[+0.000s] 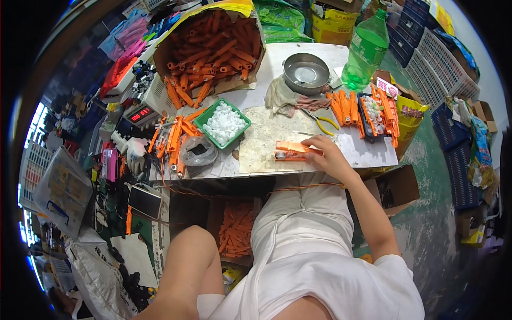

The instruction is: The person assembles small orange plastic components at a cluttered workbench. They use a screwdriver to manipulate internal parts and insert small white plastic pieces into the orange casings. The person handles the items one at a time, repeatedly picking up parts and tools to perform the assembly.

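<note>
On the near part of the worktable, my right hand [323, 151] has thumb and fingers closed on one end of an orange plastic housing [290, 150]. The housing lies flat on a worn pale board [261, 128], and its inner parts are too small to make out. Beyond that hand are pliers with yellow handles [324, 126] and a thin metal tool [306, 133]. My left arm [192, 261] is bent at the lower left, and its hand does not show. A green basket of small white plastic parts [198, 121] stands left of the board.
A large sack of orange housings [255, 32] lies open at the back left. Around the table are a metal bowl [306, 73], a green bottle [366, 49], a dark tray [364, 114], and a bag [198, 151]. An orange-and-yellow wire [309, 186] hangs along the front edge.
</note>
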Motion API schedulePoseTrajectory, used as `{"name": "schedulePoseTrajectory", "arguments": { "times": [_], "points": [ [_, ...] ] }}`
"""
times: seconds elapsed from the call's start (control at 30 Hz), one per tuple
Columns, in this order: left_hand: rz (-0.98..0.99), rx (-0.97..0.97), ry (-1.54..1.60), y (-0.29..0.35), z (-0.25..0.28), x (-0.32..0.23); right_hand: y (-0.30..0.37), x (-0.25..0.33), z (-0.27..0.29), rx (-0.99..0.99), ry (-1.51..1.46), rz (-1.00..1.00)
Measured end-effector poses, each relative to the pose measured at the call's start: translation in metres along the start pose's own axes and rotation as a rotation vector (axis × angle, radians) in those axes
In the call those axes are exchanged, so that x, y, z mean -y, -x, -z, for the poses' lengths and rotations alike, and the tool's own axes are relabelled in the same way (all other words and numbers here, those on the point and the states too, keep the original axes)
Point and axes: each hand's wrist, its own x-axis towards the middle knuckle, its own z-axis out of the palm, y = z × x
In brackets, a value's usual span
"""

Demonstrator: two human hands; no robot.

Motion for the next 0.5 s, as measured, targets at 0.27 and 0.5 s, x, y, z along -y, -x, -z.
{"name": "schedulePoseTrajectory", "arguments": {
  "times": [0.27, 0.5],
  "points": [
    [0.387, -0.574, -0.907, 0.102, 0.077, 0.024, -0.018, -0.027, 0.005, -0.106, 0.246, 0.065],
    [1.156, -0.636, -1.454, 0.195, 0.133, 0.048, 0.007, -0.006, -0.002, -0.204, 0.22, 0.107]
  ]
}}
